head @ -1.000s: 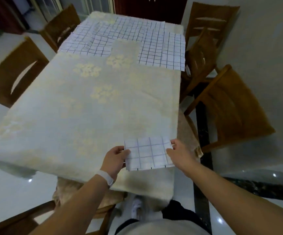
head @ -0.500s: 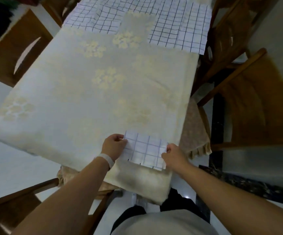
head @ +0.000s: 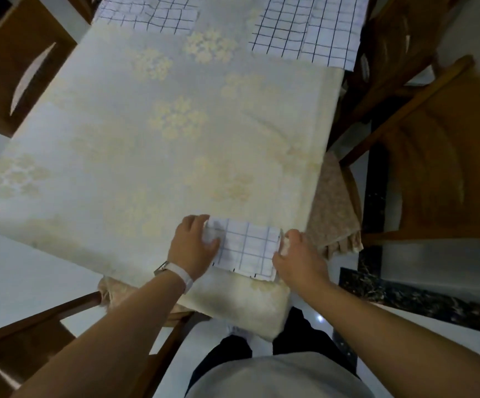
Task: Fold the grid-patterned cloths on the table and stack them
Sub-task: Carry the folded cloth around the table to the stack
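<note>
- A small folded cloth (head: 246, 249), white with a dark grid, lies flat on the surface (head: 152, 156) at its near right corner, with its near edge at the drop of the tablecloth.
- The left hand (head: 194, 247) grips the cloth's left edge, thumb on top and fingers curled at the far left corner.
- The right hand (head: 297, 258) holds the cloth's right edge, its fingers curled in against it; how far they go under I cannot tell.
- A white wristband (head: 182, 278) sits on the left wrist.
- Two more grid cloths lie unfolded at the far end: the left cloth (head: 149, 11) is rumpled, and the right cloth (head: 307, 27) reaches the surface's right edge. They are well apart from the folded one.
- A pale tablecloth (head: 181, 119) with cream flower clusters covers the surface and hangs over its near edge.
- Wooden chairs stand around: one far left (head: 12, 67), one right (head: 439, 156), one near left (head: 26, 349).
</note>
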Available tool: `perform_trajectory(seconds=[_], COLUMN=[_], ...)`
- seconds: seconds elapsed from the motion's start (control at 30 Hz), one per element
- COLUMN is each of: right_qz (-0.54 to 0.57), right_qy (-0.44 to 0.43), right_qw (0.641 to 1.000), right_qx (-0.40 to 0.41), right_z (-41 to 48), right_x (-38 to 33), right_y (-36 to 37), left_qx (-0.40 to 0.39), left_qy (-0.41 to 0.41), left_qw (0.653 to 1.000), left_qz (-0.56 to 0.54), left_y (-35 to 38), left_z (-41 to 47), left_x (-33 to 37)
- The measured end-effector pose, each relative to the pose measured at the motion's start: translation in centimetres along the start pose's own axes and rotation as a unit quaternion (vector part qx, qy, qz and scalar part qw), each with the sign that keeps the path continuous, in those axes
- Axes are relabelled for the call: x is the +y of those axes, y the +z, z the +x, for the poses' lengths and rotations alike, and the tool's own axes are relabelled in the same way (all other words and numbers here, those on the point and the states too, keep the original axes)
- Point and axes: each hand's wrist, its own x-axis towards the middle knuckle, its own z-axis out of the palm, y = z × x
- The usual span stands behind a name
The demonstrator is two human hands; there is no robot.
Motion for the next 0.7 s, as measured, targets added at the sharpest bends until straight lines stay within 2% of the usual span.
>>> perform_trajectory(seconds=[0.07,0.1,0.17,0.33,0.53,0.7], right_qz=[-0.069,-0.084,-0.109,-0.185,-0.199,-0.202], right_qy=[-0.12,-0.167,-0.211,-0.225,-0.228,-0.216], right_qw=[0.99,0.982,0.971,0.955,0.951,0.952], right_qx=[0.026,0.021,-0.009,-0.056,-0.065,-0.081], right_z=[-0.3,-0.3,-0.2,0.2,0.0,-0.2], right_x=[0.0,-0.2,-0.6,-1.3,-1.0,-1.3], right_y=[0.0,0.2,0.6,1.6,2.1,1.8], left_qx=[-0.016,-0.05,-0.125,-0.189,-0.202,-0.206], left_qy=[0.119,0.156,0.185,0.191,0.212,0.199], left_qw=[0.989,0.978,0.958,0.936,0.93,0.936], left_qz=[0.089,0.125,0.18,0.228,0.22,0.206], left_y=[-0.2,-0.4,-0.3,0.1,0.2,0.1], left_z=[-0.2,-0.3,-0.6,-0.5,-0.3,-0.8], left_x=[-0.1,-0.1,-0.2,-0.8,-2.3,-3.0])
